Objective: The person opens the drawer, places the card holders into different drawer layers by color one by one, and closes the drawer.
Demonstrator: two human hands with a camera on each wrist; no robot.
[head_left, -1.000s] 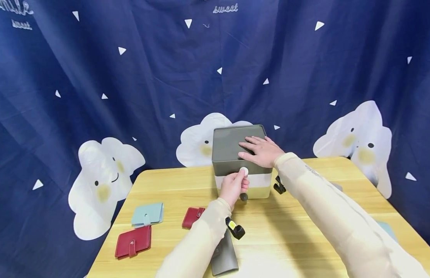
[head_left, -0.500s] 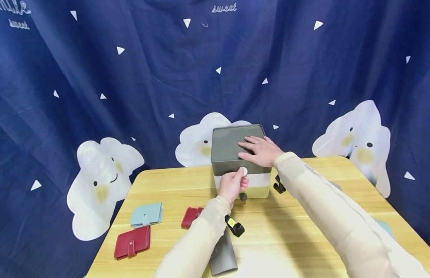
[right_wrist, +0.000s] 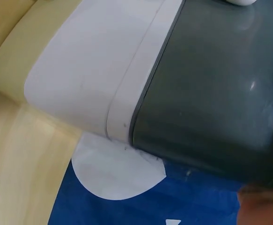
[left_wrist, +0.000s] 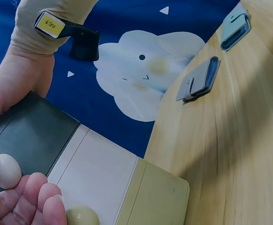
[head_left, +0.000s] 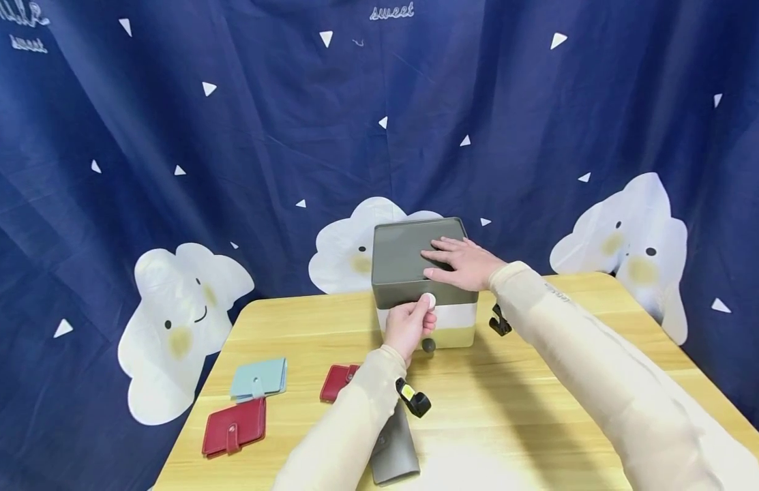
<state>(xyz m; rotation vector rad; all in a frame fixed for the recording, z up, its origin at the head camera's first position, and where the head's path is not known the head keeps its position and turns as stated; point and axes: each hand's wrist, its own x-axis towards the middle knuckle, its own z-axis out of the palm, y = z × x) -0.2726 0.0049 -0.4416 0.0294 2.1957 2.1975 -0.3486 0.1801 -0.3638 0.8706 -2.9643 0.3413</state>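
Observation:
A small drawer box [head_left: 410, 252] with a dark grey, a white and a yellow-green tier stands at the back of the table. My left hand [head_left: 407, 327] is at its front, thumb and curled fingers pinching the white knob [head_left: 431, 300] of the grey drawer. That white knob [left_wrist: 6, 171] shows between thumb and fingers in the left wrist view. Flat on the box's grey top lies my right hand [head_left: 465, 264], fingers spread. Below the left hand a dark knob [head_left: 428, 345] sticks out from the lowest drawer. All the drawers look closed.
On the table's left lie a light blue wallet [head_left: 259, 378], a red wallet [head_left: 234, 427] and a smaller red wallet [head_left: 338, 382]. A long grey wallet [head_left: 395, 450] is partly under the left forearm. A grey wallet [left_wrist: 199, 79] and a blue wallet [left_wrist: 235, 28] lie right of the box.
My right wrist has shifted slightly up and to the right while its fingers stay on the box top. The left hand keeps its pinch on the knob; the drawers look unchanged.

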